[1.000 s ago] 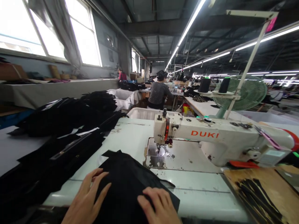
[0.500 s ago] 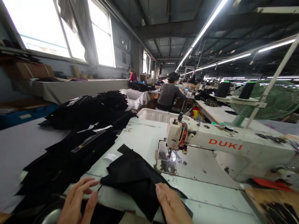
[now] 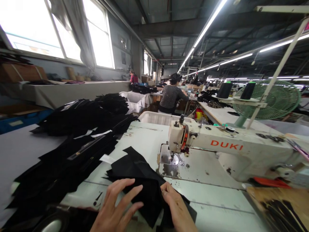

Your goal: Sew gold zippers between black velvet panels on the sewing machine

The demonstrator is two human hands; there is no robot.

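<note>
A piece of black fabric lies folded on the pale sewing table, left of and in front of the sewing machine's needle plate. My right hand grips its near right edge between thumb and curled fingers. Over the left part of the cloth is my left hand, its fingers spread and holding nothing; whether the fingertips touch the cloth I cannot tell. The white sewing machine marked DUKI stands behind, its needle area lit, with no fabric under the foot.
Piles of black fabric pieces cover the left side. A white bin stands behind the table. Thread cones and a green fan are at right. A wooden tray holds dark strips. A person sits ahead.
My left hand has moved right, from beside the fabric's left corner to over the cloth. The right hand keeps hold of the edge. The view has shifted slightly.
</note>
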